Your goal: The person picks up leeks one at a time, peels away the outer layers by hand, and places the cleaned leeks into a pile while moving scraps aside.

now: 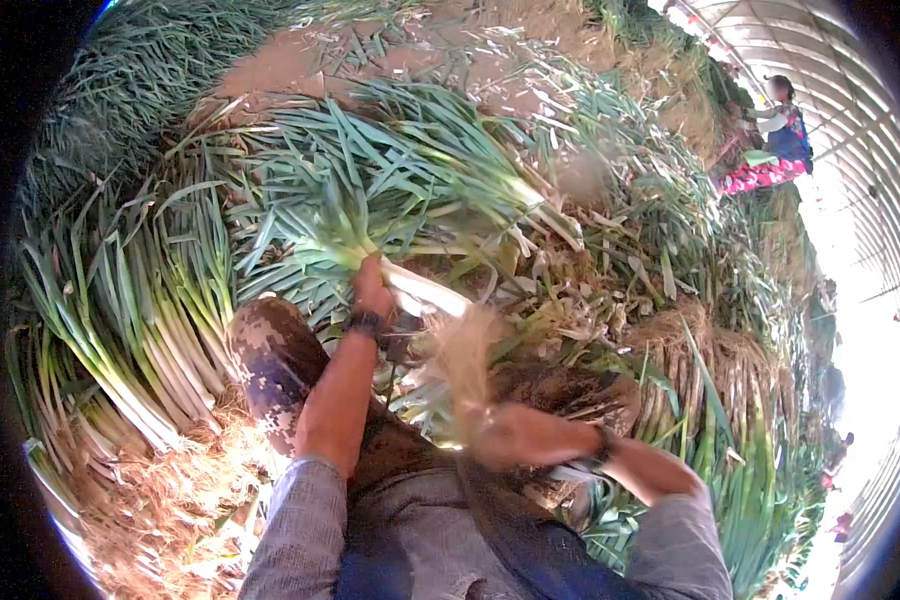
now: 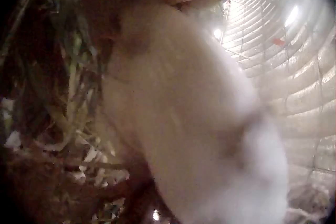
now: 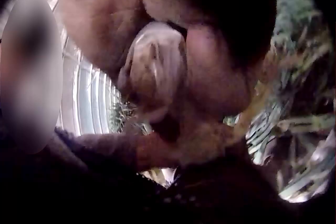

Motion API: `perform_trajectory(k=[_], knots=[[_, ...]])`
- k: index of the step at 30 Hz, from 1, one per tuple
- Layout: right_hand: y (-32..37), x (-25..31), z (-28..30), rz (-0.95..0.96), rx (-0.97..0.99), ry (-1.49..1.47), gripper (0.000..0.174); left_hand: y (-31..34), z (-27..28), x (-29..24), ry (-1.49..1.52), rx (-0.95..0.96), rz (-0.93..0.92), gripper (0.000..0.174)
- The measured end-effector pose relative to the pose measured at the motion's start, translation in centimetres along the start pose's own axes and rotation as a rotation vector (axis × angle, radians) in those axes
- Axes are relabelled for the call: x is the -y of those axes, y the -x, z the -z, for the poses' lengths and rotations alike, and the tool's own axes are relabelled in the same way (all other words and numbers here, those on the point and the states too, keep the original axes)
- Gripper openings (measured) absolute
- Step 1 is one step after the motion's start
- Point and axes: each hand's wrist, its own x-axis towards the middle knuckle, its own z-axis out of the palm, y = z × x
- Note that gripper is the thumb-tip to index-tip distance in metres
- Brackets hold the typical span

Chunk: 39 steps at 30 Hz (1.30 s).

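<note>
Two bare hands are at work, each with one dark band at the wrist. The left hand is closed round one bunch of leeks (its stalks overlap, so their number cannot be told), held above the knees, between the leaf pile and the lap. The right hand is near the root end, its fingers curled round one pale piece; motion blurs exactly where that joins the bunch. One other person, in a blue top and pink patterned trousers, is at the upper right.

The held shafts are smooth, white and rounded, fanning into flat green blades; a tan, stringy blur hangs between them and the right hand. The pale piece looks glossy and creased. Camouflage cloth covers one knee, and the grey sleeves are wrinkled.

Many leeks lean at the left above fibrous, straw-coloured roots; more lie at the right, roots uppermost in the view. Brown soil carries scattered leaf scraps. A ribbed, bright, arched tunnel curves along the right.
</note>
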Motion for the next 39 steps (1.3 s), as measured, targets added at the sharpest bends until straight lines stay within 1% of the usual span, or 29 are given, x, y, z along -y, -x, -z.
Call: perform_trajectory(k=[1,3,4,5,6,7,9,11,12,13,14,16,17,19,21,23,24,25,26,27,29,30,32,33,34,36,37,38,39], knots=[[2.4,0.1,1.3,0.047,0.169,0.222,0.05,-0.1,0.7,0.7,-0.102,0.015,-0.155,0.029],[6.7,-1.2,6.8,-0.197,-0.044,0.072,0.052,0.9,0.5,1.5,-0.212,0.04,-0.282,0.031],[8.4,-2.9,9.8,-0.377,-0.189,0.116,0.054,1.5,-0.8,0.4,-0.023,-0.034,0.006,0.035],[9.9,-5.2,12.4,-0.496,-0.342,0.344,0.056,1.7,-1.9,-0.5,0.167,-0.109,0.286,0.038],[11.1,-7.4,14.0,-0.526,-0.498,0.721,0.059,1.5,-1.6,0.7,0.18,-0.053,0.247,0.039],[10.8,-8.4,14.6,-0.512,-0.627,0.941,0.061,1.3,-0.9,1.4,0.185,-0.053,0.23,0.039],[6.7,-1.3,14.7,-0.718,-0.636,-0.168,0.068,2.1,1.9,3.3,-0.347,0.156,-0.324,0.033],[2.0,-1.7,10.4,-0.502,-0.424,-0.323,0.076,2.8,1.2,2.8,-0.605,0.279,-0.611,0.031],[-0.6,-2.0,8.0,-0.395,-0.331,-0.41,0.081,4.1,-0.2,1.6,-0.198,0.281,-0.26,0.031],[-3.8,-4.9,4.0,-0.208,-0.411,-0.356,0.072,4.3,-0.7,1.1,0.001,0.19,-0.024,0.029],[-6.9,-7.7,0.0,-0.023,-0.488,-0.292,0.063,3.7,-0.6,1.5,0.06,0.111,0.1,0.028],[-9.0,-8.3,-3.7,0.2,-0.552,-0.742,0.052,3.8,-0.6,0.7,0.043,0.116,0.11,0.029],[-9.1,-8.4,-4.7,0.128,-0.356,-0.648,0.048,5.0,-0.8,-0.9,0.162,0.116,0.279,0.025],[-6.6,-6.7,-5.7,-0.045,0.015,-0.449,0.04,2.9,3.6,0.7,0.073,0.29,0.119,0.028],[-2.2,-3.7,-3.1,-0.036,0.286,-0.229,0.033,6.9,-0.6,-3.3,-0.204,-0.037,0.321,0.027],[3.1,1.6,0.8,0.157,0.347,-0.219,0.03,6.8,0.4,-3.2,-0.287,-0.003,0.277,0.027],[4.0,2.1,2.9,0.26,0.316,-0.26,0.032,7.2,0.5,-3.4,-0.34,0.023,0.251,0.028],[4.4,0.4,3.5,0.078,0.115,-0.307,0.034,7.3,0.9,-3.3,-0.424,0.042,0.223,0.029],[3.6,-1.9,4.1,-0.121,0.005,-0.454,0.037,6.6,2.1,-2.6,-0.594,0.069,0.134,0.03],[2.9,-4.2,4.7,-0.302,-0.14,-0.62,0.04,8.6,2.1,-3.0,-0.614,0.073,0.136,0.03],[-0.9,-8.2,3.1,-0.149,-0.486,-0.845,0.044,13.0,0.8,-5.3,-0.783,0.225,-0.05,0.04],[-3.5,-9.9,1.8,-0.16,-0.578,-0.864,0.049,13.7,1.6,-5.5,-0.667,0.366,-0.1,0.043],[-9.0,-10.1,1.0,-0.287,-0.348,-0.852,0.057,18.3,-2.8,-11.4,-0.95,0.477,0.121,0.045],[-10.7,-8.7,-0.3,-0.284,-0.341,-0.871,0.057,19.2,-3.4,-12.5,-1.166,0.496,0.076,0.044],[-12.5,-6.5,-1.4,-0.196,-0.427,-0.949,0.054,19.1,-2.2,-11.5,-0.854,0.659,-0.041,0.042],[-15.5,-2.3,-2.4,-0.002,-0.605,-1.092,0.049,20.6,-4.2,-13.2,-1.486,0.633,-0.202,0.058],[-16.2,-2.3,-2.9,0.05,-0.628,-1.175,0.047,21.2,-4.8,-13.1,-1.724,0.615,-0.271,0.067],[-16.9,-2.3,-3.4,0.105,-0.648,-1.256,0.045,21.6,-5.3,-12.9,-1.845,0.62,-0.3,0.075],[-17.5,-3.3,-4.1,0.11,-0.601,-1.348,0.043,23.2,-7.3,-13.9,-1.795,0.586,-0.196,0.082]])
